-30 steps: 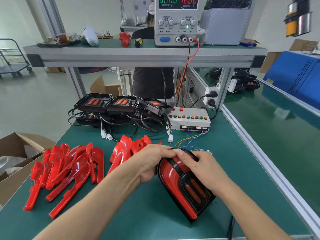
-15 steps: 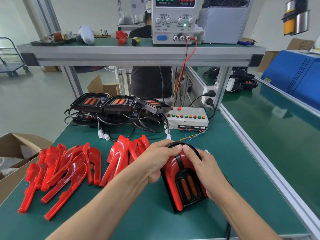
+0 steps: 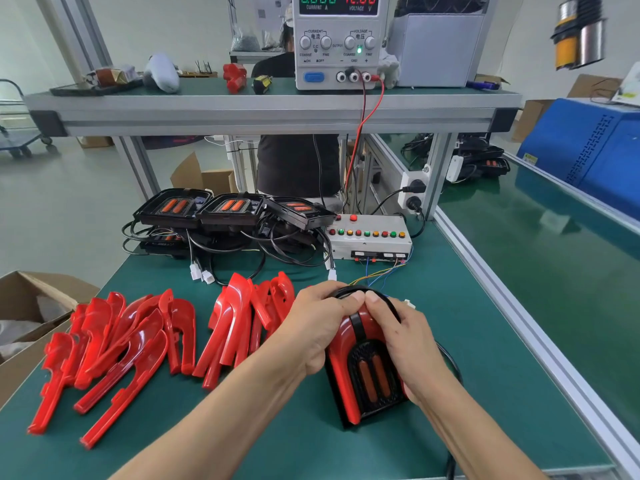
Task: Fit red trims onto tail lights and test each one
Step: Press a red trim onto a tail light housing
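Both hands gripped one tail light (image 3: 367, 372) lying on the green table (image 3: 485, 341): left hand (image 3: 318, 327) curled over its rounded top, right hand (image 3: 405, 344) clamped along its right side, thumbs meeting. Glossy red trim (image 3: 341, 362) arched round a black meshed face with two orange bars. Loose red trims (image 3: 114, 344), smooth and hooked, lay left. Power supply (image 3: 337, 39) read "0.000 CURRENT A", "12.00 VOLTAGE V". Button box (image 3: 370, 240) behind.
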The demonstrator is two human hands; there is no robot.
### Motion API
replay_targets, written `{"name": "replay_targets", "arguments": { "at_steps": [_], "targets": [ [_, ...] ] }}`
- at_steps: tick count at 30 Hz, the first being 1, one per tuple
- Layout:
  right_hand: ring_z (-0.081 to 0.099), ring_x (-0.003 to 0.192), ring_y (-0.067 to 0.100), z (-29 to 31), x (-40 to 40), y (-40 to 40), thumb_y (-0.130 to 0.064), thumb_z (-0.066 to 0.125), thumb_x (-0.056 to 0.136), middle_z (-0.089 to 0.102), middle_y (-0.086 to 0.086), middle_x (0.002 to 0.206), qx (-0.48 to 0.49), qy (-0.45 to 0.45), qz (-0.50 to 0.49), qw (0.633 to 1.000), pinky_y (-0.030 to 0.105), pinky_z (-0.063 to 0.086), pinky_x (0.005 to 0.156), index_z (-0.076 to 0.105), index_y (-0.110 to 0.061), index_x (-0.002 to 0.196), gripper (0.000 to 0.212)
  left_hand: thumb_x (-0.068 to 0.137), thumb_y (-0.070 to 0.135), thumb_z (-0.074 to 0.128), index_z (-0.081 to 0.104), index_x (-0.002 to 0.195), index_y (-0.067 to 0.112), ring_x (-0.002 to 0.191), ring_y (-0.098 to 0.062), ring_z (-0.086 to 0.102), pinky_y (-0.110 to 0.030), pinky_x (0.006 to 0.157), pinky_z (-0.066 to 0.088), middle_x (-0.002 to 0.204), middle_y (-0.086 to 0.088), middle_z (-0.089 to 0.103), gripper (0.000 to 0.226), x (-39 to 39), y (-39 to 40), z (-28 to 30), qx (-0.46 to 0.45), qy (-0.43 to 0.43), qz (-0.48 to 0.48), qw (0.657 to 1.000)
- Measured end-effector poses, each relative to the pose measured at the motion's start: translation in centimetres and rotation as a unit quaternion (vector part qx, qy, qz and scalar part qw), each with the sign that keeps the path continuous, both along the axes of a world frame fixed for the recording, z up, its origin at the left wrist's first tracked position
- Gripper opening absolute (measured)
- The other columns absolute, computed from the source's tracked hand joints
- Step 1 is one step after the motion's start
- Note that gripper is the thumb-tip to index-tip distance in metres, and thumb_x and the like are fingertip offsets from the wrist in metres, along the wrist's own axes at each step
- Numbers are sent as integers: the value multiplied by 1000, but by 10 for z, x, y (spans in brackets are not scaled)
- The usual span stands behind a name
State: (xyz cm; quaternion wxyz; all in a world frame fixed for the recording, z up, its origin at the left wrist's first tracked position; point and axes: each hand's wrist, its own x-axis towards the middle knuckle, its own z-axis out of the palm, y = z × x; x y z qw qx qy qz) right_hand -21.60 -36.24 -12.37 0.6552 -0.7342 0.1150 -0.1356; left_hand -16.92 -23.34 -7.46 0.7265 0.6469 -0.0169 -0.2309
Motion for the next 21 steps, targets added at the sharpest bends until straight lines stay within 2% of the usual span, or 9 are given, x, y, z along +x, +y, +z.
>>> {"name": "replay_targets", "arguments": {
  "at_steps": [5, 8, 10, 12, 15, 18, 20, 21],
  "targets": [
    [72, 84, 17, -2, 3, 0, -70, 55, 82, 78, -3, 87, -11, -1, -10, 1000, 51, 57, 88, 78, -32, 96, 47, 94, 5, 66, 71, 104, -1, 71, -19, 71, -24, 62, 58, 89, -15, 74, 12, 0, 0, 2, -1, -2, -2, 1000],
    [72, 88, 17, 1, 2, -4, -70, 54, 82, 78, -4, 91, -17, 4, -3, 1000, 50, 56, 92, 78, -35, 97, 45, 96, 9, 65, 70, 110, -1, 83, -23, 69, -31, 77, 58, 105, -24, 73, 17, 1, 1, 3, 10, -25, -32, 999],
    [71, 90, 27, 4, 1, -10, -73, 54, 80, 78, 3, 92, -23, 16, 22, 999, 52, 55, 92, 78, -26, 96, 55, 97, 9, 64, 67, 114, 0, 91, -23, 68, -36, 89, 55, 114, -24, 71, 20, -1, 6, 1, 7, -54, -41, 998],
    [72, 94, 31, 9, 1, -16, -75, 53, 81, 78, 6, 93, -21, 37, 54, 998, 52, 55, 94, 78, -23, 96, 60, 98, 8, 62, 64, 118, 1, 96, -21, 67, -37, 94, 54, 117, -23, 69, 21, -2, 11, -2, 2, -83, -53, 995],
    [75, 89, 17, 14, 1, -19, -83, 50, 78, 79, -2, 90, -42, 62, 85, 994, 40, 56, 87, 78, -29, 94, 64, 100, 3, 58, 63, 121, 3, 103, -23, 66, -39, 100, 52, 119, -22, 68, 22, -2, 17, -6, -4, -113, -79, 990],
    [71, 81, 7, 13, 2, -17, -96, 51, 65, 76, -9, 85, -134, 61, 30, 989, 36, 57, 82, 73, -30, 91, 75, 100, 1, 56, 65, 120, 6, 107, -23, 67, -35, 100, 52, 118, -16, 71, 22, -2, 16, -8, 8, -134, -73, 988],
    [66, 91, 1, 7, -1, -15, -100, 50, 59, 70, -16, 96, -201, 41, -28, 978, 31, 54, 87, 63, -38, 106, 80, 100, 2, 56, 66, 118, 7, 106, -22, 68, -32, 96, 53, 115, -14, 72, 21, 0, 14, -10, 14, -136, -57, 989],
    [62, 99, -2, 2, -3, -14, -98, 52, 62, 66, -21, 105, -235, 16, -46, 971, 25, 51, 89, 56, -43, 118, 78, 100, 2, 56, 66, 118, 7, 104, -21, 69, -31, 94, 54, 114, -14, 73, 21, 0, 13, -11, 9, -128, -51, 990]
  ]
}}
